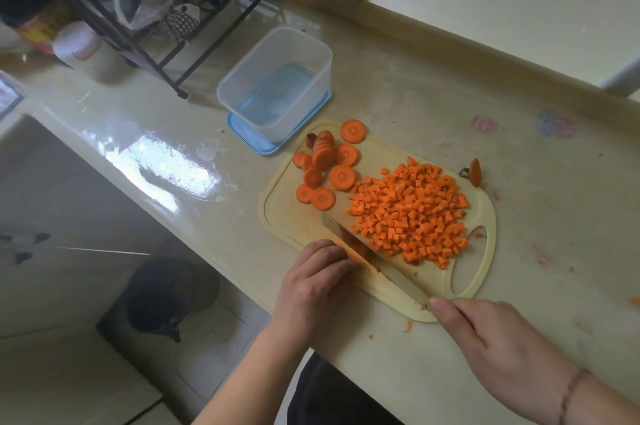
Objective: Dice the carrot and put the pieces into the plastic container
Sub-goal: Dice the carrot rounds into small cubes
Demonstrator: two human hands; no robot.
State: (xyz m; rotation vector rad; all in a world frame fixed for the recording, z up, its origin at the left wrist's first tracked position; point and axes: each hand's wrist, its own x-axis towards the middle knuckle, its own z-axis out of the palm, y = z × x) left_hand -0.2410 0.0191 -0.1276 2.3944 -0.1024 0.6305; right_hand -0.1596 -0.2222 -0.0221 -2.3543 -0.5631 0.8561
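A cream cutting board (277, 216) lies on the counter. A pile of diced carrot (412, 213) covers its right half. Several round carrot slices (323, 165) lie at its far left corner. A clear plastic container (277, 85) stands on a blue lid just beyond the board, holding no carrot. My right hand (491, 345) grips the handle of a knife (367, 251), whose blade lies across the board's near side. My left hand (318, 282), fingers curled, holds carrot pieces (349, 253) down against the blade; they are mostly hidden.
A carrot end (475, 171) lies off the board's far right edge, with small scraps on the counter. A black wire rack (149, 9) with bags stands at the back left beside a white jar (86, 50). The counter's front edge drops to the floor on the left.
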